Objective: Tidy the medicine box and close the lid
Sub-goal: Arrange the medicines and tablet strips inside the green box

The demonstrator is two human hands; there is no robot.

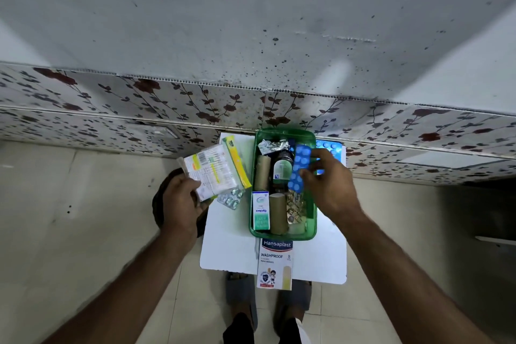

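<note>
Your right hand (329, 184) pinches a blue strip (298, 172) tilted over the green box (283, 234), likely about to slot it along the right side. Left hand (180, 198) grips a packet stack (213, 173) left of the box, staged for loading. Box, mid-table (231, 254), holds rolls (278, 213), bottle (281, 169), carton (261, 211). No lid in view.

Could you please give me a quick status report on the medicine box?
Right hand holds blue pill strip over green box. Left hand holds packets. Box open, plaster pack still outside.
</note>
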